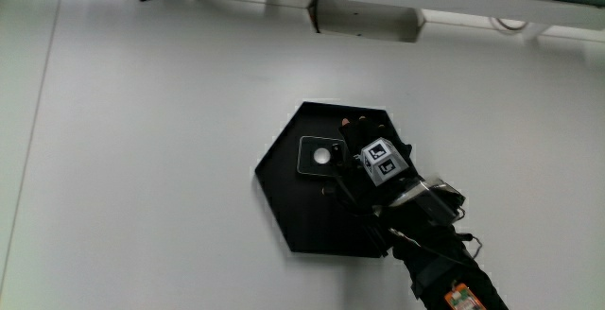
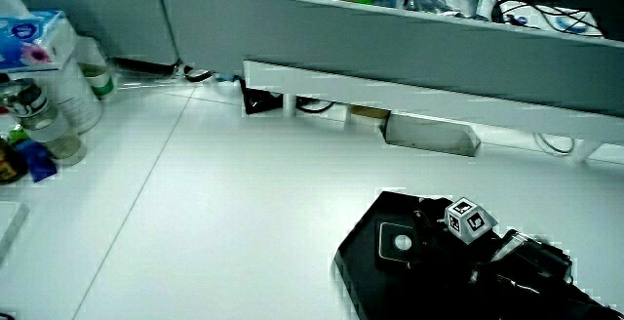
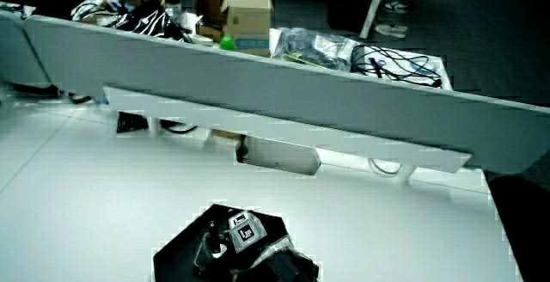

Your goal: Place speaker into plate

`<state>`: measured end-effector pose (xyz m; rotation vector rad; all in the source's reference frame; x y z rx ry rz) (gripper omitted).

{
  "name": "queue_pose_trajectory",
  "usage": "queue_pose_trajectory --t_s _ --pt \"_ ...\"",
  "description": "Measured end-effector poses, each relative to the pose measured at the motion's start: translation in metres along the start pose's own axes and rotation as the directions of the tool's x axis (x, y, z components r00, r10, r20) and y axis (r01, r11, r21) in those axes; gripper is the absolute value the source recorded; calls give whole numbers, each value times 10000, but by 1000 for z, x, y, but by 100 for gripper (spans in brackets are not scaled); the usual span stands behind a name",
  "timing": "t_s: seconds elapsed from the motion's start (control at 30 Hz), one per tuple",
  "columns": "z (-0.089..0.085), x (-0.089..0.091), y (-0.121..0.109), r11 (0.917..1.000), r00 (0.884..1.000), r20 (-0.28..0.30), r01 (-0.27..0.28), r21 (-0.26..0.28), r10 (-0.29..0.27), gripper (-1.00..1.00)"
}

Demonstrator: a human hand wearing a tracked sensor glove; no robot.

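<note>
Fingers [image 1: 354,138] of the one hand [image 1: 376,159] curl beside one speaker [image 1: 319,155]; whether pinching it, I cannot tell; it sits in one black plate [image 1: 293,206] on the bench [image 1: 142,159].

The speaker [image 1: 319,155] is sitting in the plate [image 1: 293,206]. The hand [image 1: 376,159] is lying over the plate, just beside the speaker, its forearm [image 1: 444,272] reaching toward the person.

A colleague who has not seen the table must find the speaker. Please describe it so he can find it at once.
On the white table lies one black six-sided plate. The speaker lies in it, beside the gloved hand. It is a small black square with a pale round centre, the only pale spot on the plate's dark surface.
</note>
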<state>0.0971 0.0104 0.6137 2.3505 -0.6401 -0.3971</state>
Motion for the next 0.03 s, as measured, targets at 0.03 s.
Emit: queue_pose_trajectory --t_s 0.03 --pt "-4 4 -2 9989 9991 53 424 204 -425 -100"
